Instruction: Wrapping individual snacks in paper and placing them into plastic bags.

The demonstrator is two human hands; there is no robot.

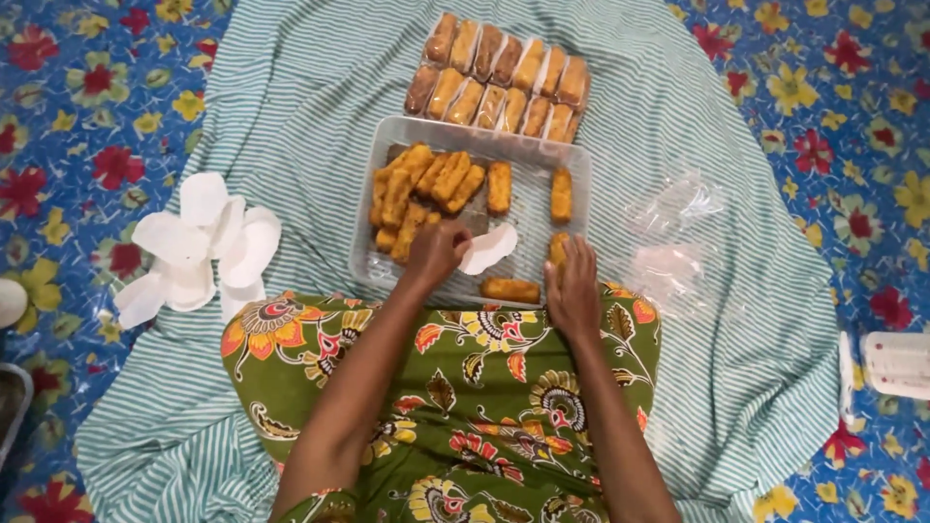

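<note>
Head view: my left hand pinches a white paper sheet over the clear tray of fried sticks, right hand open on one stick; greasy paper may slip.

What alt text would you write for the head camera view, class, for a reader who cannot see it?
A person's left hand holds a white paper piece over a clear tray of fried snacks, while the right hand touches one snack at the tray's near edge. Wrapped snacks lie beyond, white papers to the left, on a striped cloth.
</note>
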